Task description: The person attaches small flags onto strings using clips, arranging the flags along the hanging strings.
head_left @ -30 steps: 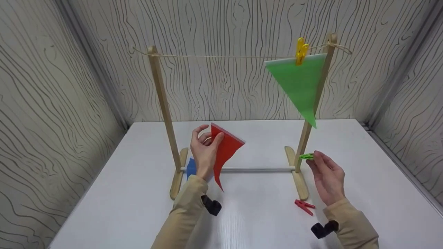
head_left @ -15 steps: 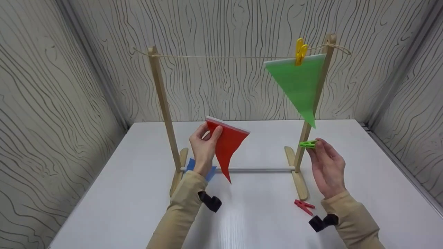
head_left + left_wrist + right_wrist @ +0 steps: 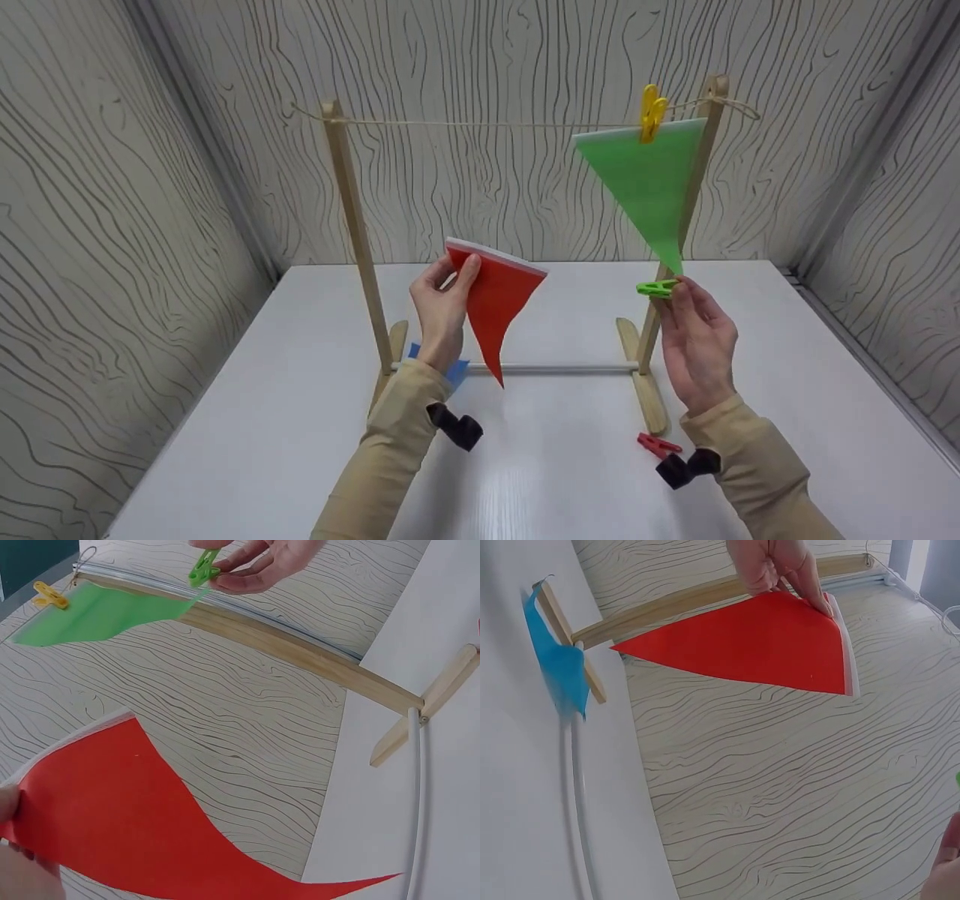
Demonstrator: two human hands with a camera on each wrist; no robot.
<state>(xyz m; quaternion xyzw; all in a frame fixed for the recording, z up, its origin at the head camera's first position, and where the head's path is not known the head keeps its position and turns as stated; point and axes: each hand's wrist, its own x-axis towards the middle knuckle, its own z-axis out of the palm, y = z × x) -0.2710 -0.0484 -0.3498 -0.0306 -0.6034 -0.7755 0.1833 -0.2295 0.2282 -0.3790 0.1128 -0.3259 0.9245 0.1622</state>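
My left hand (image 3: 440,311) pinches a red triangular pennant (image 3: 501,300) near the left end of its white top edge. The pennant hangs point down, below the string (image 3: 465,123) and over the table. Off to the right, my right hand (image 3: 697,341) pinches a small green clothespin (image 3: 655,289) between thumb and fingers. That clothespin is just under the tip of a green pennant (image 3: 646,180). A yellow clothespin (image 3: 651,116) fastens the green pennant to the string. In the right wrist view only a little of my right hand (image 3: 946,862) shows at the edge.
Two wooden posts (image 3: 351,225) carry the string, joined low down by a white rod (image 3: 562,368). A blue pennant (image 3: 559,664) lies over the rod's left end, partly behind my left arm. A red clothespin (image 3: 660,444) is on the table (image 3: 247,450) by the right foot (image 3: 651,405).
My left hand has raised the red pennant, and its top edge is now closer to level. My right hand has moved up and slightly left with the green clothespin.
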